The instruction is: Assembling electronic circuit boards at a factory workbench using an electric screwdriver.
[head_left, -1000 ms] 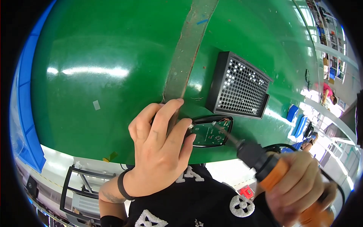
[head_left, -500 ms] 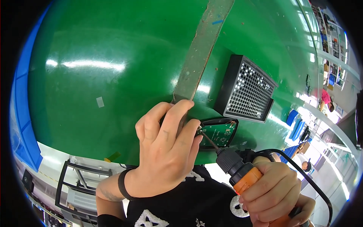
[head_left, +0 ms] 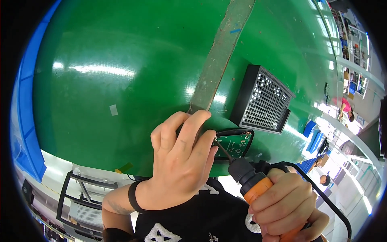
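Note:
A green circuit board (head_left: pixel 232 146) in a black housing lies near the front edge of the green table. My left hand (head_left: pixel 181 151) bends over the board's left end, thumb and index finger close to the bit tip; what its fingers hold down is mostly hidden. My right hand (head_left: pixel 284 201) is wrapped round an orange and black corded power screwdriver (head_left: pixel 258 187). Its thin bit slants up and left to the board's left end, beside my left fingertips. Any screw there is too small to make out.
Just beyond the board stands a black tray (head_left: pixel 266 103) with a grid of round holes, some filled with shiny small parts. A worn strip (head_left: pixel 219 56) runs away across the table. Blue bins (head_left: pixel 26 121) line the left; a black cable (head_left: pixel 322 189) loops at right.
The view has shifted slightly, so things sit a little lower and to the right. Both hands keep their holds, and the bit stays at the board's left end.

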The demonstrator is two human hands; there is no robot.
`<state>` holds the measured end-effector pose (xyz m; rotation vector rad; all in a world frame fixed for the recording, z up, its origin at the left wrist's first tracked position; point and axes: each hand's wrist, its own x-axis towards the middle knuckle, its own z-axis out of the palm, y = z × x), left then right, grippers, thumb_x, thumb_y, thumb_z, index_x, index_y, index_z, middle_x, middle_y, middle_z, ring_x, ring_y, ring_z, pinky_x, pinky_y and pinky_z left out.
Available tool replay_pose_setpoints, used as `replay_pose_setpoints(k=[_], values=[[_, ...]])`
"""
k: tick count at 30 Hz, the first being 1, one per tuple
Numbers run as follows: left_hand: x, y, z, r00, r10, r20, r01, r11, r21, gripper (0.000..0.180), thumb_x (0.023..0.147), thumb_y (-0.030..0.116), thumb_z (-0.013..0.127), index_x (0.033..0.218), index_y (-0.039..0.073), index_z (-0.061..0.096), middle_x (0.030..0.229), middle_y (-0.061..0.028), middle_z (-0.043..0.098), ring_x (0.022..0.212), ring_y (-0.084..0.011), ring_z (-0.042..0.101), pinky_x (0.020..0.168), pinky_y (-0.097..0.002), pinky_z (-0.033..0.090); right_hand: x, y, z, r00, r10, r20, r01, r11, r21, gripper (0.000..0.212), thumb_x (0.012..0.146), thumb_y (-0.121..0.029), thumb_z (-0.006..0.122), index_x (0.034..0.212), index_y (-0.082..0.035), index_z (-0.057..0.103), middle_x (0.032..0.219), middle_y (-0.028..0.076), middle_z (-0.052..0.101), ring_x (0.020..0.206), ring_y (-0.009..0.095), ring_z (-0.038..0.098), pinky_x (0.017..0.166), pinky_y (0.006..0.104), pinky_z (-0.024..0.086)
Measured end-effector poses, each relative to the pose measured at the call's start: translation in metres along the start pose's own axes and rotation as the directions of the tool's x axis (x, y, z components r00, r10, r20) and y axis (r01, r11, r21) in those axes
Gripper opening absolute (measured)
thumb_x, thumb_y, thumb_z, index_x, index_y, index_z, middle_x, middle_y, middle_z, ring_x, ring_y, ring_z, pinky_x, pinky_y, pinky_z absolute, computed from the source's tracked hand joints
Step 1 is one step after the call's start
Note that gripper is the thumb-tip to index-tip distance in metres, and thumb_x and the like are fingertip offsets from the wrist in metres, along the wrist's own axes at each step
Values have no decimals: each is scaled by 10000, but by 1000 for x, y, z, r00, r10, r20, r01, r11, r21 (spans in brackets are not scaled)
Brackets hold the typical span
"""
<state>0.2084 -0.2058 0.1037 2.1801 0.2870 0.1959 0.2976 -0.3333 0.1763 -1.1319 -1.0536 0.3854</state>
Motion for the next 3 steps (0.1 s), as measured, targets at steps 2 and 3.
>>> replay_pose_setpoints(k=[2,3], values=[[1,0,-2,1000,8,-1,-8,1000,1,370,542,31,727,888,73,603,1153,-72,489,980,-298,446,824,-395,305,5,7,-7,990,-92,107,85,994,66,475,740,-23,613,1136,-25,352,690,69,597,448,224,550,397,356,496],[1,1,-5,1000,16,-10,-16,1000,8,370,542,31,727,888,73,603,1153,-72,489,980,-298,446,824,-395,305,6,9,-6,993,-91,74,92,996,-6,460,753,-95,630,1121,-16,368,700,35,602,484,178,573,455,290,514]])
